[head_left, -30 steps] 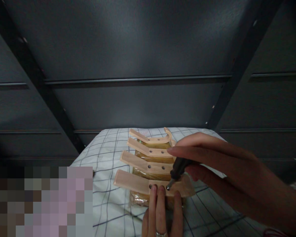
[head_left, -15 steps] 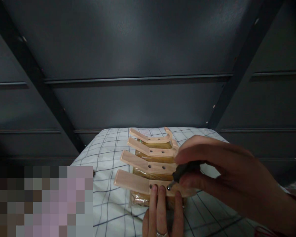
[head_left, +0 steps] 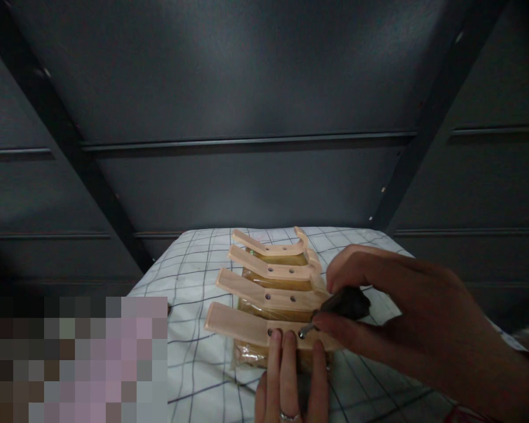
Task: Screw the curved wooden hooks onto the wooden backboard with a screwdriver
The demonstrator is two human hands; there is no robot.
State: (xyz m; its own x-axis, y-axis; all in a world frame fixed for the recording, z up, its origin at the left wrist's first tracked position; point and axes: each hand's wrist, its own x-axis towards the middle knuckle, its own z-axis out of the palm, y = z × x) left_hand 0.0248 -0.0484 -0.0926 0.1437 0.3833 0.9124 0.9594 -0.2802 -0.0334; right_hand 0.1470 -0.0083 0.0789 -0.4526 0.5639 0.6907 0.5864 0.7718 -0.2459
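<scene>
Several pale wooden hooks lie in a row across a brown block in clear wrapping point(head_left: 249, 354). My left hand point(head_left: 287, 382), a ring on one finger, has its fingers stretched out and spread, fingertips resting on the nearest wooden hook point(head_left: 235, 322). In my right hand point(head_left: 405, 317) is a small screwdriver with a dark handle point(head_left: 346, 302), pinched between thumb and fingers. Its metal tip meets the right-hand screw hole of that same hook, just beside my left fingertips. Each hook shows two dark spots, screws or holes. My right hand partly covers the hooks' curled ends.
White cloth with dark grid lines point(head_left: 194, 264) lies under everything. Behind it rises a dark grey panelled wall point(head_left: 255, 188) with slanting beams point(head_left: 92, 170). A blurred-out patch covers the lower left corner.
My right hand has shifted slightly to the right and its fingers have turned, leaving more of the screwdriver handle showing. The tip stays at the same hole; my left hand holds its place.
</scene>
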